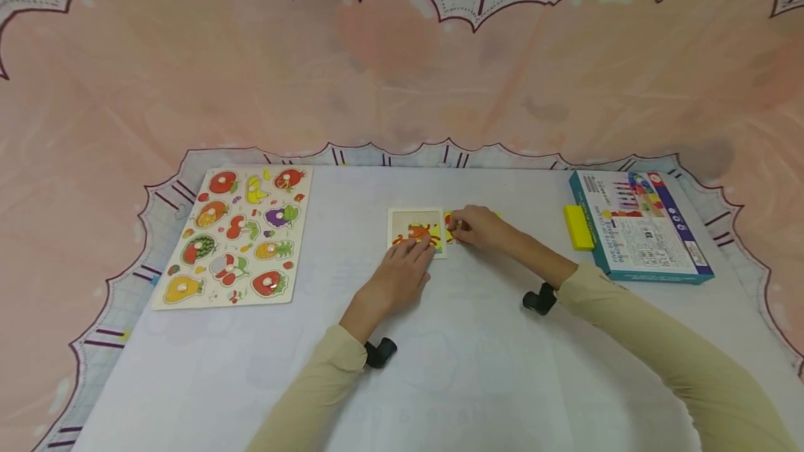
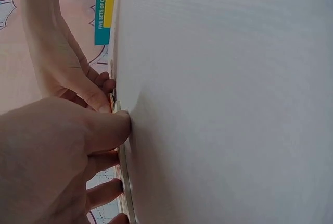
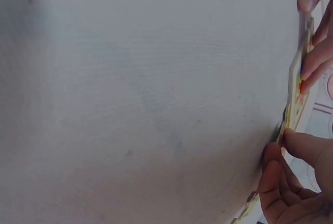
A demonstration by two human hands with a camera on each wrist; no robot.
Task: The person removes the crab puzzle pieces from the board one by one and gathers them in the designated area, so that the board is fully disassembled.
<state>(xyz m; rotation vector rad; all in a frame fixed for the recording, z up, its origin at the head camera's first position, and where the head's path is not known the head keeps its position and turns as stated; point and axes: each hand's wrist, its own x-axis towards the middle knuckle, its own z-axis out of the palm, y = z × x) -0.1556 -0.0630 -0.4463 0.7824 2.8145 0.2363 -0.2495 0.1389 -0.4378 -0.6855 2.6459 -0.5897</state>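
A small square puzzle board (image 1: 411,212) with a pale frame and an orange, crab-like picture lies in the middle of the table. My left hand (image 1: 398,274) rests on its lower part, fingers stretched over the picture; the left wrist view has the thumb (image 2: 122,125) at the near edge. Just right of the board, my right hand (image 1: 482,227) pinches a small yellow-and-red puzzle piece (image 1: 448,226) between thumb and fingertips, mostly covered by the fingers. More yellow pieces lie partly hidden beneath and behind this hand.
On the left lies a large fruit puzzle board (image 1: 239,246) with several fruit pieces. To the right is a blue and white box (image 1: 643,229), with a yellow block (image 1: 578,227) against its left side. A white sheet covers the table (image 1: 465,368).
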